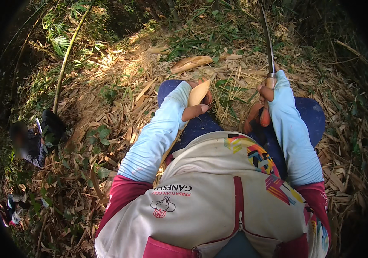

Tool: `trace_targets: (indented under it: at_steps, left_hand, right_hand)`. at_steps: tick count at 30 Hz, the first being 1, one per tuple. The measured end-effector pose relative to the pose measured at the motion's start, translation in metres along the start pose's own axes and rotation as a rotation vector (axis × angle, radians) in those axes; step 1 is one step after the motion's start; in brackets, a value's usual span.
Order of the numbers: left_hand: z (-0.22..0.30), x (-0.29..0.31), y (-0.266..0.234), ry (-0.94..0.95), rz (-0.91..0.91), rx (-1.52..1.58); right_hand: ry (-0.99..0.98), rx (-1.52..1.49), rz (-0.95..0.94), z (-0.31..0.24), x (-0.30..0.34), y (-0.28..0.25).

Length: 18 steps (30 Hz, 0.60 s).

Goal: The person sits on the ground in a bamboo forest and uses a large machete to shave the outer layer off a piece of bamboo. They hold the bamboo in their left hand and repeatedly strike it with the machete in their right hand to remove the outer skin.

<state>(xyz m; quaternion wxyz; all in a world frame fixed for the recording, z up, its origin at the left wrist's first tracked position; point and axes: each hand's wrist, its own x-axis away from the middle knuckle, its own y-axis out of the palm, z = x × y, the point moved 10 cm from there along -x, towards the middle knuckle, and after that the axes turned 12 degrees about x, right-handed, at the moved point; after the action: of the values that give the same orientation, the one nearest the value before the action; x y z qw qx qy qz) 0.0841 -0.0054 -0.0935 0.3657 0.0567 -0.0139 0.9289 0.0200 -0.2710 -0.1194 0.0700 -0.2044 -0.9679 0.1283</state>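
A machete stands point-up at the right, its long narrow blade (268, 41) reaching to the top edge of the picture. My right hand (266, 96) is wrapped round its wooden handle (271, 81), close to my right knee. Over my left thigh, my left hand (191, 112) grips a pale, split bamboo piece (198, 93) with a pointed tip, the thumb lying across it. Its lower length runs back under my left forearm, where much of it is hidden. The blade and the bamboo piece are well apart.
Dry bamboo leaves (119, 107) cover the ground around me. A brown bamboo sheath (191, 64) lies ahead. A thin green bamboo stem (67, 58) rises at the left, near a person (35, 144) in dark clothing. Leafy plants (102, 133) grow between us.
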Motion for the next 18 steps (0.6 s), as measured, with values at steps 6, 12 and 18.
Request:
trace_targets:
  at_steps: [6, 12, 18]
  left_hand:
    - [0.003, -0.003, 0.007, -0.141, -0.004, 0.11]
    - [0.029, -0.005, 0.021, -0.113, -0.004, 0.075]
    - [0.018, -0.039, 0.021, 0.066, -0.046, 0.061]
  right_hand:
    - [-0.2, -0.007, 0.075, -0.031, 0.005, -0.011]
    - [-0.165, 0.401, 0.07, -0.054, 0.041, 0.008]
    - [-0.763, 0.798, 0.111, -0.139, 0.08, 0.035]
